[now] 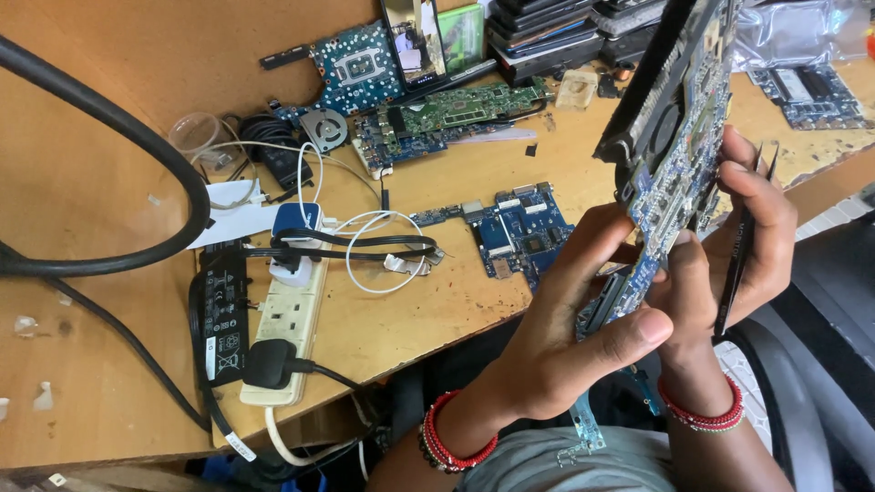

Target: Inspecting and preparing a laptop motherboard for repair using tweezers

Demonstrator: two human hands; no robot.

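1. Left hand [570, 319] grips the lower edge of a blue circuit board [679, 137]; fingers curled round it, thumb pressed flat across the front.
2. Right hand [729, 246] holds the same board from the other side, fingers wrapped on its edge. It also pinches black tweezers [743, 241] against the palm, tips pointing up (tips are close together).
3. The board is up in the air, tilted on edge, above the person's lap and in front of the wooden desk [91, 182]. It has a black fan housing on its upper part.
4. Both wrists carry red bead bracelets [702, 415].
5. On the desk just left of the hands: a smaller blue board [519, 232], lying flat.
6. Further back: a green board [456, 109], another blue board [355, 64] leaning on the wall, a loose small fan [325, 128].
7. Left side of the desk: white power strip [287, 323] with a black plug [269, 363] and a blue-white adapter [296, 223] in it, a black power brick [221, 314] alongside, white cable looped nearby.
8. Thick black cable [137, 137] crosses the top left.
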